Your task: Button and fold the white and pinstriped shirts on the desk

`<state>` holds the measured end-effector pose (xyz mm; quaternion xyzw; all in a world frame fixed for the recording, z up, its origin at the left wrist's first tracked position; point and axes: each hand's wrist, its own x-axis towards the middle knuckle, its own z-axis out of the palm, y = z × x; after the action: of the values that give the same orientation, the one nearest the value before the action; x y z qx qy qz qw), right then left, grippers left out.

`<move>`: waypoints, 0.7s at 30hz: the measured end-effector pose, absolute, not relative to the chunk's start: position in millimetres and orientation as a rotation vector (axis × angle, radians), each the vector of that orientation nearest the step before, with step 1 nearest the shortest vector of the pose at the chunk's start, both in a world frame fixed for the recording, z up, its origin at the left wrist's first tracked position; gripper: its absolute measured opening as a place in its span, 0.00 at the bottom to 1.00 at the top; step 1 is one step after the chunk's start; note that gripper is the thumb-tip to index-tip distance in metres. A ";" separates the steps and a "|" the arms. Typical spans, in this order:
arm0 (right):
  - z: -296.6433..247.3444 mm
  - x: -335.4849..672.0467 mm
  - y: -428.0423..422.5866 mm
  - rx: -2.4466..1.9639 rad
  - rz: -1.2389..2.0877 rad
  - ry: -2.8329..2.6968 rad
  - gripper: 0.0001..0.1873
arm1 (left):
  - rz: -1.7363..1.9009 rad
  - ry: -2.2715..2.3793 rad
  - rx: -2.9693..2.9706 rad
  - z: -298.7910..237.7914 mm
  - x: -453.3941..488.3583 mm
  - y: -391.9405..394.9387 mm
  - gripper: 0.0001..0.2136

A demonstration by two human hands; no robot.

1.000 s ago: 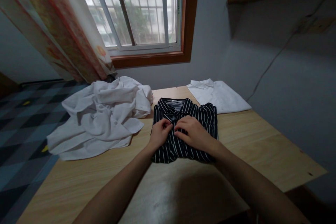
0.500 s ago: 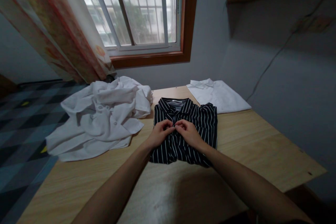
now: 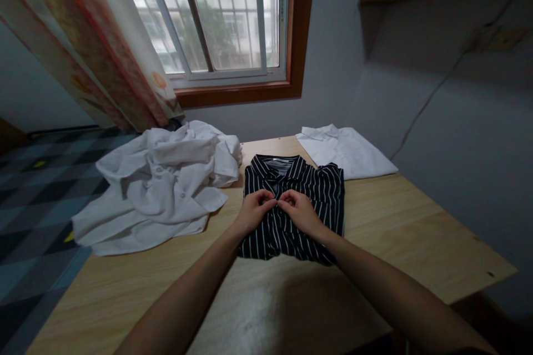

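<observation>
A black shirt with white stripes (image 3: 320,194) lies folded on the wooden table, its collar toward the window. My left hand (image 3: 255,209) pinches the shirt's front placket below the collar, thumb and fingers together. Right beside it, my right hand (image 3: 300,211) pinches the same spot from the other side, and the fingertips of both hands nearly meet. Whatever small part of the placket sits between the fingertips is hidden.
A crumpled white shirt (image 3: 166,194) is heaped at the table's left edge. Toward the back right lies a folded white shirt (image 3: 350,152). The wooden table (image 3: 400,233) stands below a window (image 3: 225,16) with a patterned curtain (image 3: 104,39) at its left.
Both hands stay at the same place on the striped shirt, with only a slight shift of the fingers. The shirts have not moved.
</observation>
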<state>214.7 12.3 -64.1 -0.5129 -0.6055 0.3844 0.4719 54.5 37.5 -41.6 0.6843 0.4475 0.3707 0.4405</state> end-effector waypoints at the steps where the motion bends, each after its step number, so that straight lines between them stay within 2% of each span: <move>1: -63.8 214.5 12.0 -1.264 0.936 -1.489 0.04 | 0.934 1.120 1.706 -42.5 54.8 37.3 0.05; 12: -63.4 211.6 7.8 -1.280 0.929 -1.432 0.04 | 0.980 1.138 1.855 -40.2 59.1 28.7 0.06; 18: -69.1 215.9 16.1 -1.169 1.121 -1.334 0.05 | 1.000 1.079 1.887 -36.3 57.3 27.9 0.09; 21: -69.1 217.6 18.6 -1.106 1.207 -1.323 0.06 | 1.037 1.069 1.862 -40.4 57.6 28.1 0.06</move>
<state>217.6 18.6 -69.1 -0.4563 -0.5460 0.4982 0.4954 57.6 28.1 -40.4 0.7256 0.4164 0.4041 0.3698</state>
